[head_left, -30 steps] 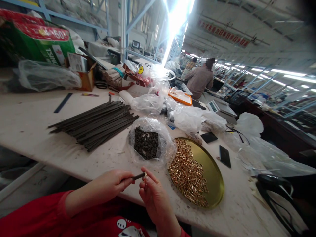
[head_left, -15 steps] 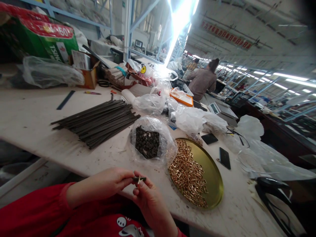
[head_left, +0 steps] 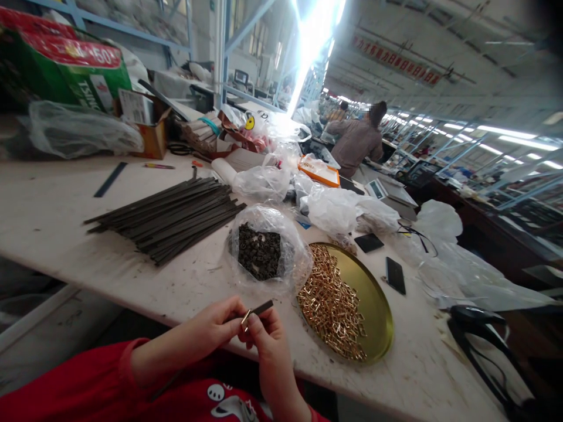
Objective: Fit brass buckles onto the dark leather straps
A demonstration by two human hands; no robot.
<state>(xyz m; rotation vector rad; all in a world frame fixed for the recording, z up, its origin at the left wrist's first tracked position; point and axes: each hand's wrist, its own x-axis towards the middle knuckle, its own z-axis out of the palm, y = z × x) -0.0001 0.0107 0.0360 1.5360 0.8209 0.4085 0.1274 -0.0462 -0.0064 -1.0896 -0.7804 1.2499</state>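
My left hand (head_left: 220, 322) pinches a dark strap (head_left: 264, 306) near the table's front edge. My right hand (head_left: 268, 334) is closed beside it, its fingers on a gold buckle (head_left: 245, 321) through which the strap passes. The strap's end sticks out past the buckle to the upper right. Just beyond my hands lies a clear plastic bag (head_left: 290, 258) of small black loops (head_left: 259, 252). To its right, a round gold tray (head_left: 378, 316) holds a heap of gold buckles (head_left: 329, 299). A stack of dark straps (head_left: 167, 217) lies to the left.
The pale table (head_left: 48, 217) also bears a phone (head_left: 395, 275), a black flat item (head_left: 369, 242), white plastic bags (head_left: 329, 205), a pen (head_left: 159, 166) and a cardboard box (head_left: 153, 138). A person (head_left: 356, 140) in brown is farther back. A black-framed object (head_left: 479, 351) stands at the right.
The strap now extends farther out of the buckle, up and to the right. Both hands have shifted slightly right, and the view has moved a little.
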